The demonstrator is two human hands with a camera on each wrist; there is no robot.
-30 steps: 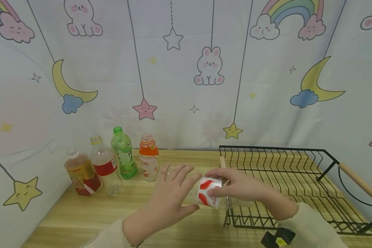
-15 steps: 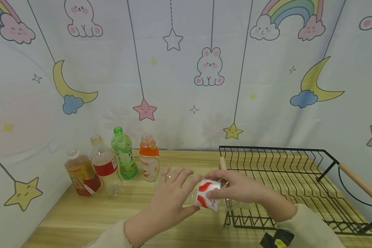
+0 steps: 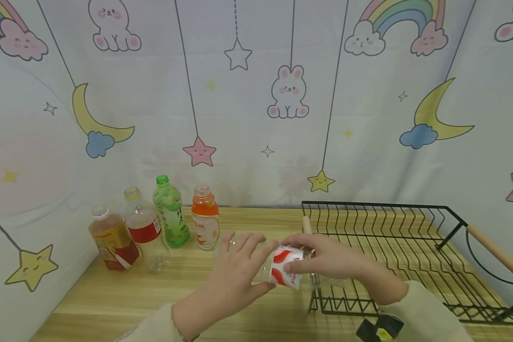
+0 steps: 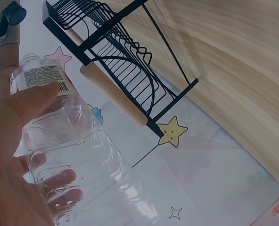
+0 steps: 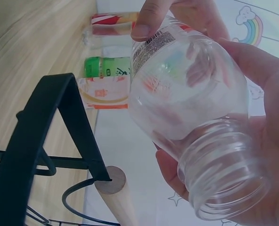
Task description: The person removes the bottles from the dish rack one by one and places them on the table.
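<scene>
A clear plastic bottle with a red-and-white label lies sideways between both hands, over the rack's left end in the head view. My left hand holds its base half; in the left wrist view the thumb lies across the label and fingers show through the bottle from behind. My right hand grips it around the label near the neck, thumb on the near side. In the right wrist view the bottle has an uncapped threaded mouth, and its inside looks empty of drink.
A black wire dish rack with wooden handles fills the right side of the wooden table. Uncapped bottles stand at left: an amber one, a red-labelled clear one, a green one and an orange-and-white one. A cartoon curtain hangs behind.
The clear bottle and my right hand have shifted very slightly to the left. My left hand has stayed nearly in place, and the standing bottles have not moved.
</scene>
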